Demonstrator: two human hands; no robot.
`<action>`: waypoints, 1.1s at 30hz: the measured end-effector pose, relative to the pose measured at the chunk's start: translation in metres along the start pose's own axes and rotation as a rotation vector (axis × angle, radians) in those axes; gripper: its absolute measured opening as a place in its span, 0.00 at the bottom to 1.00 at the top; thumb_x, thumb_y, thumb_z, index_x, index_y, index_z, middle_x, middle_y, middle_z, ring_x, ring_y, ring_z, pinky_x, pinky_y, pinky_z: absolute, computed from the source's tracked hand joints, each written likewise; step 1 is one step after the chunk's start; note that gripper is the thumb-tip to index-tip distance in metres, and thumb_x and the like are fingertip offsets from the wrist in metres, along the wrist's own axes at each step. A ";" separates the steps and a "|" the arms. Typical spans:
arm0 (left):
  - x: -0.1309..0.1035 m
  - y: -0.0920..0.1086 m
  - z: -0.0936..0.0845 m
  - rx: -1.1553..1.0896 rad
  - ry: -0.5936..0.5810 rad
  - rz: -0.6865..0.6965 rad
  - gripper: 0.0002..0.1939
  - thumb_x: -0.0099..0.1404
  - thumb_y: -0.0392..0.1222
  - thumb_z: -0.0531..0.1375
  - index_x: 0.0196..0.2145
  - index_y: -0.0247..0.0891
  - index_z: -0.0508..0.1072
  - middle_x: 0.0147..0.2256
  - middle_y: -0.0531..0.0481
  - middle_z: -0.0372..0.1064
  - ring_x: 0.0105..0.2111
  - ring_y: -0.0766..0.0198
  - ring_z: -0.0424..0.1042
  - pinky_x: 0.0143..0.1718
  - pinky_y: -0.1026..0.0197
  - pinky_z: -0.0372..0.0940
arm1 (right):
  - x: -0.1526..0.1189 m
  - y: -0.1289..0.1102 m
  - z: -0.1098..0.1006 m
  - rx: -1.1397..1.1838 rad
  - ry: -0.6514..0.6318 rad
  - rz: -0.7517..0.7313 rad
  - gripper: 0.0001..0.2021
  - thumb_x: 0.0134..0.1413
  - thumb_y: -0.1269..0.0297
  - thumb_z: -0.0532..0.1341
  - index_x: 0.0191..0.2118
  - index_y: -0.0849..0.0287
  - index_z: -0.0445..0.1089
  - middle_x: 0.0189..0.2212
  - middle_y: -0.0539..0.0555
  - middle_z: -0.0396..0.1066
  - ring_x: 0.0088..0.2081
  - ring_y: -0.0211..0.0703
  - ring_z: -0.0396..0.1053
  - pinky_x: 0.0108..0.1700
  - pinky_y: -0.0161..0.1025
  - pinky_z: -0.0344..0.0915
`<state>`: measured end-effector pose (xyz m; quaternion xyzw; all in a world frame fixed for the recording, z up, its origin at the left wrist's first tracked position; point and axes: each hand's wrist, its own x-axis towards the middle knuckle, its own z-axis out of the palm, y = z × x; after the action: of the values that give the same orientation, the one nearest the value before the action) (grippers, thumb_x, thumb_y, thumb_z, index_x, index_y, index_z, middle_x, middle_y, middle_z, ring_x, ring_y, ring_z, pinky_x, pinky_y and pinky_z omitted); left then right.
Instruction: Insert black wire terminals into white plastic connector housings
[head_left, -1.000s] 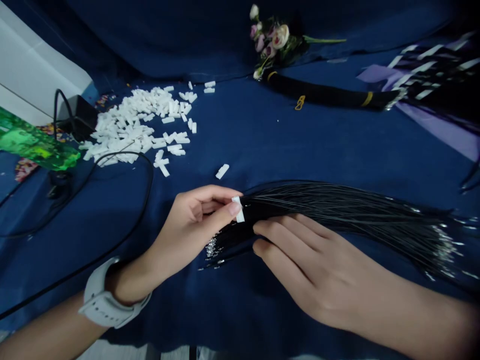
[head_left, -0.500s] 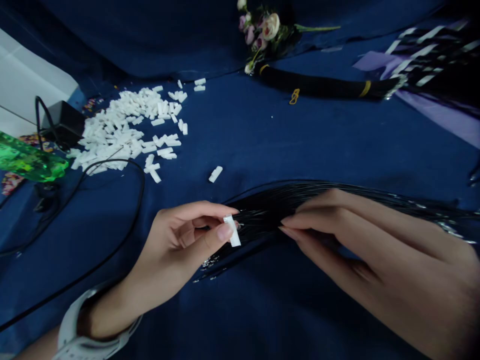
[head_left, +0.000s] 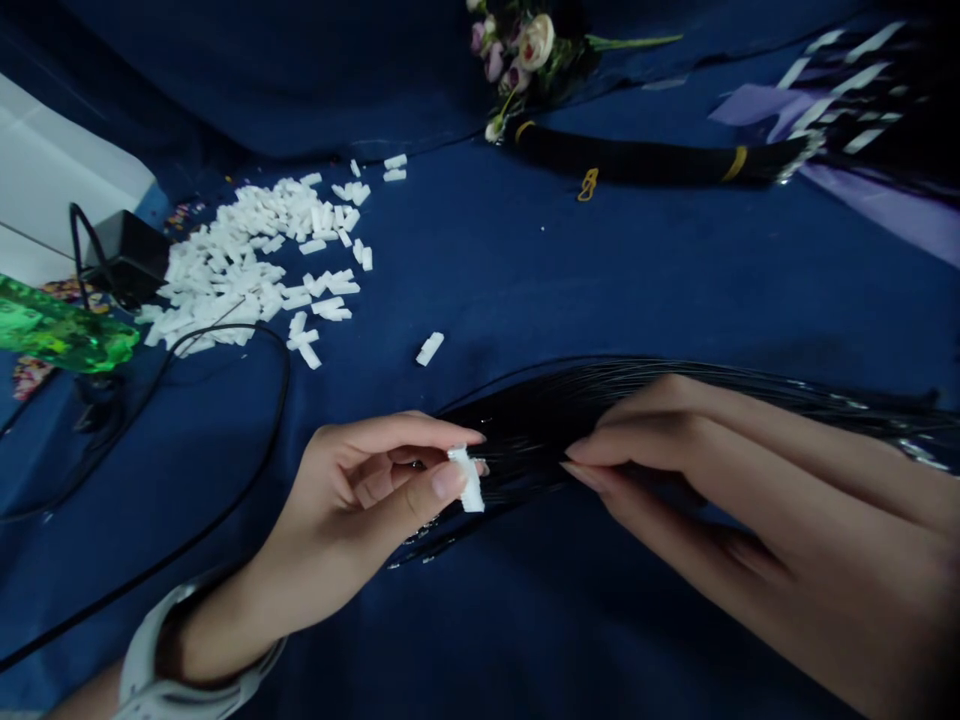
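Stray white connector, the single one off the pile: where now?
Head view, centre-left: the lone white connector lies on the blue cloth, between the connector pile and the black wires.

Left hand (head_left: 360,490) fingers pinched; right hand (head_left: 750,500) fingers together.

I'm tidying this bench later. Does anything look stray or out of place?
One white connector lies alone on the blue cloth, apart from the heap of white connectors. A yellow rubber band also lies loose beside the tied black wire bundle. Nothing looks damaged.
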<state>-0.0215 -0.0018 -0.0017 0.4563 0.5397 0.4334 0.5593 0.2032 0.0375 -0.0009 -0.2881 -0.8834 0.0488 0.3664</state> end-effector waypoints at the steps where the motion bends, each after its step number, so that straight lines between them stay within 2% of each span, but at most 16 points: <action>1: 0.000 0.000 -0.001 0.001 0.000 -0.002 0.10 0.62 0.37 0.69 0.36 0.56 0.85 0.31 0.59 0.81 0.33 0.73 0.78 0.36 0.79 0.70 | -0.001 0.000 0.001 -0.008 -0.006 -0.002 0.05 0.63 0.77 0.60 0.38 0.61 0.68 0.36 0.48 0.71 0.35 0.32 0.71 0.39 0.32 0.67; 4: 0.001 0.001 -0.001 0.014 -0.006 -0.007 0.10 0.62 0.37 0.70 0.36 0.56 0.85 0.30 0.58 0.81 0.32 0.72 0.78 0.36 0.77 0.71 | -0.003 0.002 0.001 -0.025 -0.020 -0.014 0.04 0.65 0.76 0.59 0.39 0.61 0.68 0.36 0.49 0.71 0.36 0.32 0.71 0.39 0.33 0.67; 9: 0.000 0.001 0.001 0.009 0.054 -0.017 0.08 0.59 0.37 0.71 0.34 0.52 0.86 0.29 0.55 0.81 0.30 0.68 0.79 0.33 0.73 0.72 | -0.004 0.002 0.000 -0.058 0.014 -0.033 0.05 0.63 0.75 0.61 0.37 0.59 0.69 0.35 0.47 0.72 0.34 0.33 0.70 0.39 0.34 0.70; 13: 0.000 0.001 -0.001 0.018 0.011 -0.036 0.08 0.61 0.39 0.70 0.35 0.55 0.86 0.30 0.56 0.82 0.31 0.69 0.79 0.33 0.75 0.72 | -0.003 0.001 -0.001 -0.068 0.045 -0.066 0.07 0.61 0.78 0.61 0.37 0.59 0.68 0.34 0.47 0.70 0.34 0.31 0.68 0.40 0.33 0.68; 16: 0.001 0.001 -0.003 0.016 -0.011 -0.013 0.09 0.61 0.39 0.70 0.36 0.55 0.85 0.30 0.56 0.82 0.30 0.70 0.79 0.33 0.76 0.71 | -0.001 0.001 -0.001 -0.018 0.021 -0.082 0.06 0.62 0.78 0.60 0.35 0.61 0.67 0.31 0.48 0.68 0.33 0.31 0.66 0.35 0.32 0.67; 20: 0.001 0.001 -0.003 0.026 -0.017 0.007 0.10 0.61 0.37 0.70 0.36 0.56 0.85 0.30 0.57 0.82 0.30 0.72 0.79 0.33 0.78 0.71 | -0.003 0.002 0.001 -0.027 0.026 -0.129 0.07 0.62 0.79 0.59 0.34 0.63 0.69 0.34 0.52 0.68 0.35 0.35 0.67 0.35 0.36 0.67; 24: 0.002 0.001 0.001 0.021 0.019 0.015 0.09 0.60 0.36 0.70 0.34 0.53 0.86 0.29 0.55 0.82 0.29 0.69 0.79 0.32 0.75 0.72 | -0.006 0.003 0.004 -0.037 0.057 -0.167 0.08 0.62 0.79 0.57 0.33 0.62 0.70 0.34 0.53 0.69 0.36 0.38 0.67 0.34 0.38 0.66; 27: 0.002 0.001 0.003 0.011 0.035 0.016 0.10 0.58 0.34 0.71 0.33 0.51 0.86 0.28 0.54 0.82 0.28 0.68 0.78 0.31 0.74 0.72 | -0.005 0.003 0.005 -0.025 0.020 -0.151 0.09 0.64 0.77 0.55 0.34 0.62 0.69 0.34 0.54 0.69 0.35 0.40 0.66 0.33 0.40 0.65; 31: 0.002 0.001 0.003 0.041 0.015 0.020 0.09 0.59 0.34 0.70 0.34 0.51 0.86 0.29 0.54 0.81 0.29 0.68 0.78 0.31 0.73 0.72 | -0.002 0.001 0.003 -0.060 -0.058 -0.175 0.14 0.63 0.80 0.53 0.28 0.63 0.68 0.30 0.58 0.68 0.32 0.42 0.65 0.29 0.42 0.59; 33: 0.001 0.001 0.003 0.055 0.006 0.014 0.09 0.59 0.35 0.70 0.34 0.50 0.86 0.29 0.54 0.81 0.29 0.67 0.78 0.31 0.72 0.73 | 0.000 0.001 0.002 -0.077 -0.095 -0.190 0.14 0.64 0.80 0.53 0.29 0.64 0.69 0.30 0.59 0.69 0.32 0.42 0.65 0.30 0.42 0.60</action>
<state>-0.0188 -0.0006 -0.0007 0.4738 0.5498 0.4239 0.5418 0.2027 0.0387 -0.0028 -0.2142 -0.9243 -0.0064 0.3159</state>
